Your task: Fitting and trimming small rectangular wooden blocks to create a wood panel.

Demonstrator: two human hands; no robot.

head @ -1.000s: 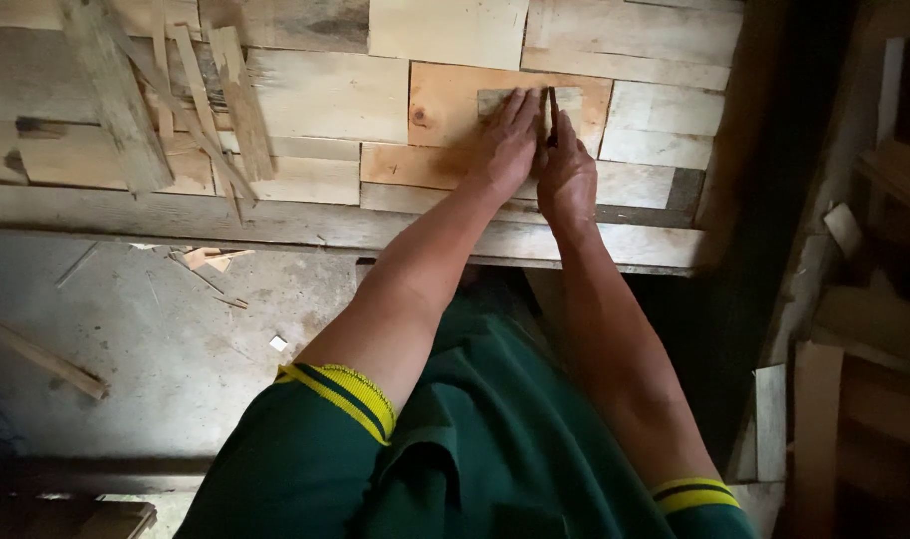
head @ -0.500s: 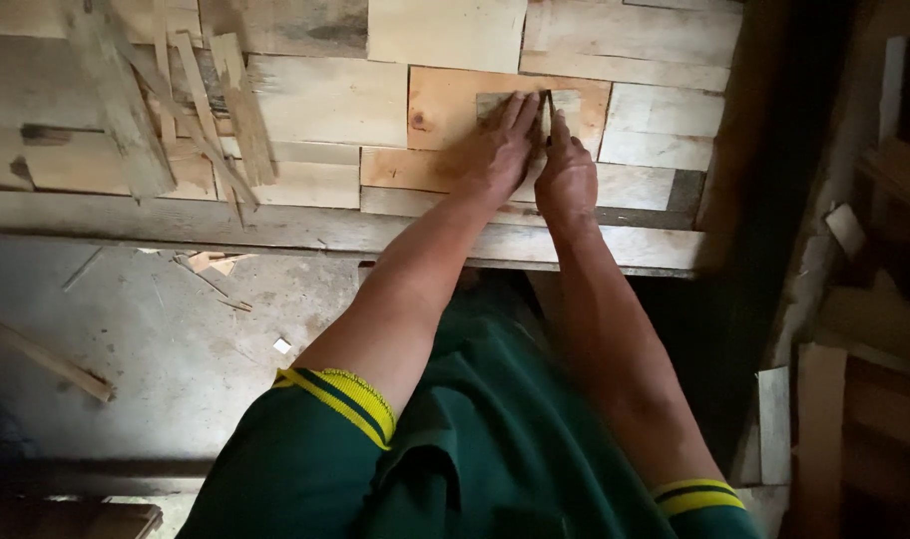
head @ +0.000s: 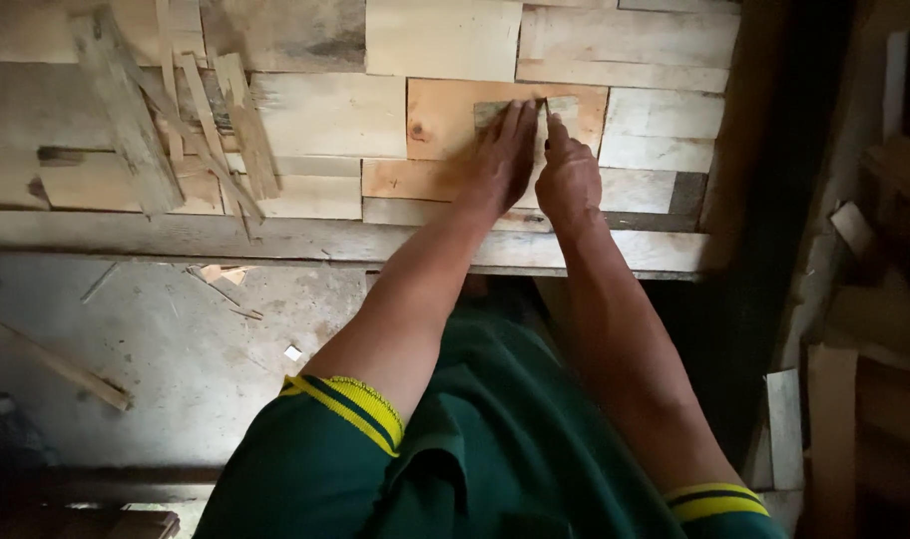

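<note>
Your left hand (head: 502, 150) flat with fingers spread on a small wood piece (head: 527, 112), your right hand (head: 567, 178) beside it, fingers pinching its edge, scrap sticks (head: 191, 120) far left on the desk (head: 305, 240)

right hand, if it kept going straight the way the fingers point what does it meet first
The right hand points up the picture across the wooden surface. Its fingertips already touch the small grey wood piece on the orange-brown board; beyond that probably the pale plank, with depth unclear.
</note>
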